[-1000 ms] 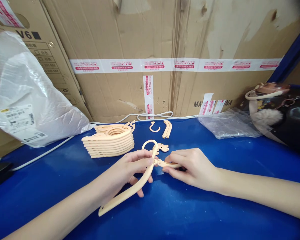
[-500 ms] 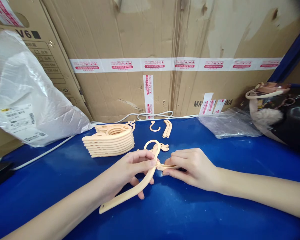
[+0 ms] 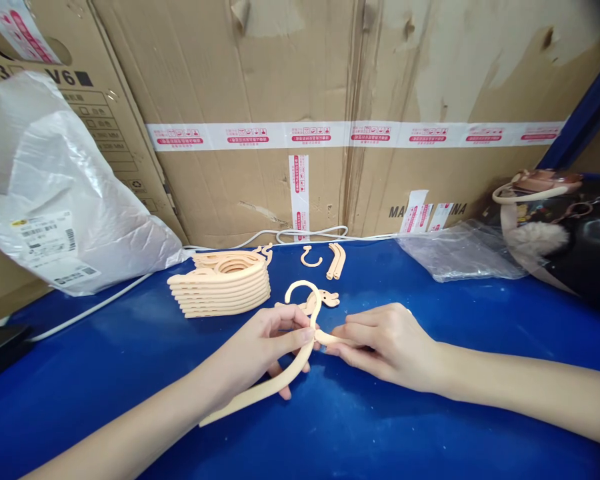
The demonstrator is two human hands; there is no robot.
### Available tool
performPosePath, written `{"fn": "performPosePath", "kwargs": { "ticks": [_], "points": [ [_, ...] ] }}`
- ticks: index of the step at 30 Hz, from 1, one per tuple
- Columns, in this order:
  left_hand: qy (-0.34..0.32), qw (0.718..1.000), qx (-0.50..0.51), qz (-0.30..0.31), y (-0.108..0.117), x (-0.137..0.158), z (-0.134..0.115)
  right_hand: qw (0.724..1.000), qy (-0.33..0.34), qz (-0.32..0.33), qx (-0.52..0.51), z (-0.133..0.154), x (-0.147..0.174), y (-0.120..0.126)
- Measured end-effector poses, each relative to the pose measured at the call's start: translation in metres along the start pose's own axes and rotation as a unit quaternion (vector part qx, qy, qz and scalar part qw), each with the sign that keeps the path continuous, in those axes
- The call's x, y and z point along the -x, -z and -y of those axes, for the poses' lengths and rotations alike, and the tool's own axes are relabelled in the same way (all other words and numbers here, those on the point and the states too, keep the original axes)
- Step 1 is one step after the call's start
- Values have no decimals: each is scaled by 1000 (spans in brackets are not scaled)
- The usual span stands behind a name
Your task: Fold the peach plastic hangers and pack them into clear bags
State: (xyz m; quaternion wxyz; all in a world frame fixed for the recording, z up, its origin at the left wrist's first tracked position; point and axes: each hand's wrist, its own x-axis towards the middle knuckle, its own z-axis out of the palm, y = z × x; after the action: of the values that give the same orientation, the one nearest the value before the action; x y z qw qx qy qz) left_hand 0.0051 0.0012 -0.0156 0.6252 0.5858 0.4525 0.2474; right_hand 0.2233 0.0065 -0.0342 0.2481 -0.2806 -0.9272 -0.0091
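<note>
- A glossy, deep-blue, flat surface (image 3: 380, 440) spreads across 6 o'clock, with soft pale reflections.
- Upright brown corrugated cardboard (image 3: 230, 73) walls off 12 o'clock, its paper facing torn in patches toward 1.
- White-and-red printed packing tape (image 3: 340, 133) runs level across it.
- A brown cardboard box (image 3: 87, 50) with black printing stands at 10 o'clock.
- A slanting dark-blue post (image 3: 580, 107) shows at 2 o'clock.
- The light is even.

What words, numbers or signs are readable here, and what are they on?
"V3": left carton.
"V6": same carton.
Recycling symbol: same carton, lower down.
"MA… NA": rear carton, middle covered by tape pieces.
Too small or blurred: print on the long tape, the parcel label and the left carton's table.
</note>
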Motion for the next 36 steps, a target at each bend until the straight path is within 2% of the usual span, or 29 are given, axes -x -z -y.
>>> {"fn": "performPosePath", "kwargs": {
  "ticks": [6, 10, 15, 21, 23, 28, 36],
  "points": [
    [-5, 999, -31, 19, -1, 1, -3, 999, 33, -6, -11, 0, 0, -1],
    [-29, 990, -137, 3, -4, 7, -3, 997, 46, -62, 4, 3, -5, 0],
    [-120, 951, -283, -34, -7, 13, 0, 996, 12, -84, 2, 4, -11, 4],
    [-175, 888, -423, -47, -5, 15, 0, 994, -20, -104, -38, 1, -8, 3],
    [-177, 878, -442, -42, -5, 15, 1, 993, -32, -111, -32, 1, -7, 4],
    [-168, 874, -453, -46, -8, 15, 1, 991, -31, -132, 9, 2, -7, 8],
    [-166, 857, -485, -57, -11, 16, -3, 997, -7, -72, -15, 0, -8, 5]
  ]
}}
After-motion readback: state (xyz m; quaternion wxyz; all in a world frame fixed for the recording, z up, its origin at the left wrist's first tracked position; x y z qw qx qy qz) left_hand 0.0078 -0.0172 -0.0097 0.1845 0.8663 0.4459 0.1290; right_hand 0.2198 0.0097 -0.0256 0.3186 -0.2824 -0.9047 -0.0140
